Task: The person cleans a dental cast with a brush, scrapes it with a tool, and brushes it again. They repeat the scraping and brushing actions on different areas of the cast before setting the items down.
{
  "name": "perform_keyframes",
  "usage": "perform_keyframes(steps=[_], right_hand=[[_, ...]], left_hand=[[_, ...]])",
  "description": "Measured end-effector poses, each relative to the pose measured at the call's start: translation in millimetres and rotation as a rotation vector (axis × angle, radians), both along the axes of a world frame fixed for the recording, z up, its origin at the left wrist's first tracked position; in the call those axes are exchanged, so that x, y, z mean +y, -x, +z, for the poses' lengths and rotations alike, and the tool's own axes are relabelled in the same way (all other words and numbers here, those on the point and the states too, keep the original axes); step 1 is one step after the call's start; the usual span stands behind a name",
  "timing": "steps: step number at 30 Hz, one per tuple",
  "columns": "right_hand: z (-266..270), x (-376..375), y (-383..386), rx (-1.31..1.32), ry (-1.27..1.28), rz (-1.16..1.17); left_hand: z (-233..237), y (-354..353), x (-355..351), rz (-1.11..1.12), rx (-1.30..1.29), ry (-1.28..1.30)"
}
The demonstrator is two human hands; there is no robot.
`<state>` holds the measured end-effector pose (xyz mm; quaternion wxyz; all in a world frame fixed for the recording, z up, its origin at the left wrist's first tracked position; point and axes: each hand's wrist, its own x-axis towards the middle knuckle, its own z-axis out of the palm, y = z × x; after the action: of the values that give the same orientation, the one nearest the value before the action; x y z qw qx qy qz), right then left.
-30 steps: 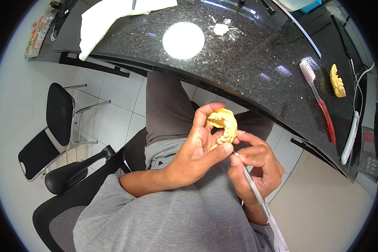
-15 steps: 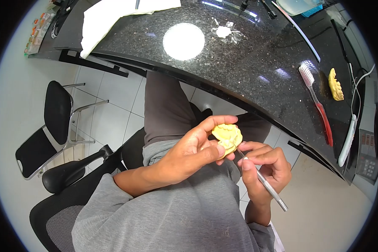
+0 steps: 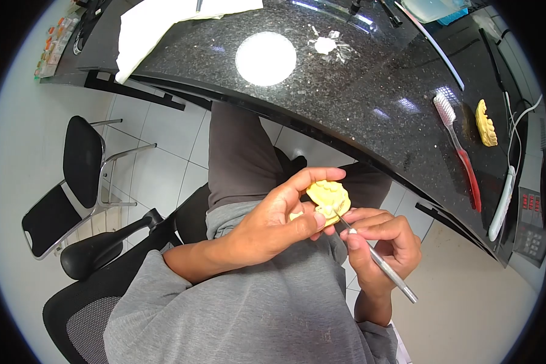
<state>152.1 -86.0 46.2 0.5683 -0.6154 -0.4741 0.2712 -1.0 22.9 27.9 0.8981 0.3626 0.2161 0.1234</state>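
Note:
In the head view, a yellow dental cast [image 3: 329, 197] with a row of teeth is held above my lap. My left hand [image 3: 273, 221] is closed around it, thumb on the near side and index finger along the far edge. A slim metal carving knife [image 3: 387, 267] with a knurled handle is pinched in my right hand [image 3: 387, 242]. Its thin tip reaches the right side of the cast and seems to touch it. Part of the cast's underside is hidden behind my left fingers.
On the dark speckled countertop [image 3: 358, 91] lie a red-handled toothbrush [image 3: 461, 151], a second yellow cast piece [image 3: 485, 124], a white-handled tool [image 3: 502, 203] and white cloth or paper [image 3: 155, 30]. White residue [image 3: 325, 46] sits near a bright round spot. A black chair [image 3: 82, 151] stands left.
The cast has tilted slightly in my left hand, and the knife tip sits a little lower on its right edge. Both hands keep their grips.

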Motion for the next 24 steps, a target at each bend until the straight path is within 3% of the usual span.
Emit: perform_keyframes(steps=[16, 24], right_hand=[[2.9, 1.4, -7.0, 0.016, -0.013, 0.056], [-3.1, 3.1, 5.9, 0.121, -0.098, -0.067]], left_hand=[[3.4, -1.7, 4.4, -0.018, 0.003, 0.036], [-1.1, -5.8, -1.7, 0.156, -0.163, 0.106]])
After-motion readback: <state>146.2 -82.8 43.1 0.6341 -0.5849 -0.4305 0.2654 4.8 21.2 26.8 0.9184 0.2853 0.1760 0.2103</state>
